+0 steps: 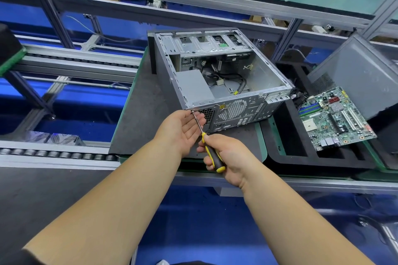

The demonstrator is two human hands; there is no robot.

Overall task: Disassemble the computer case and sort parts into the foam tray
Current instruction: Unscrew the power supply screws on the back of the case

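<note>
1. The right hand (228, 157) is gripping a screwdriver (212, 155) by its black and yellow handle, fingers curled round it, thumb lying along the top.
2. The shaft is running up and away from that hand to the near upper corner of the case (217, 75), where its tip is meeting the rear panel's edge; whether a screw is sitting there is too small to tell.
3. The left hand (183, 127) is lying palm up just left of the right hand, fingers relaxed and slightly spread, cupping under the shaft near the tip and touching it.
4. The case is lying on its side just beyond both hands, open side up, on a dark mat (137, 114); cables and a grey box are showing inside it.
5. The foam tray (286, 142) is sitting to the right of the right hand, beside the case.
6. A motherboard (333, 118) is resting tilted across the tray's far side, well right of the right hand.
7. A grey panel (355, 75) is leaning beyond the motherboard.
8. A roller conveyor (53, 153) is running to the left of the left hand.
</note>
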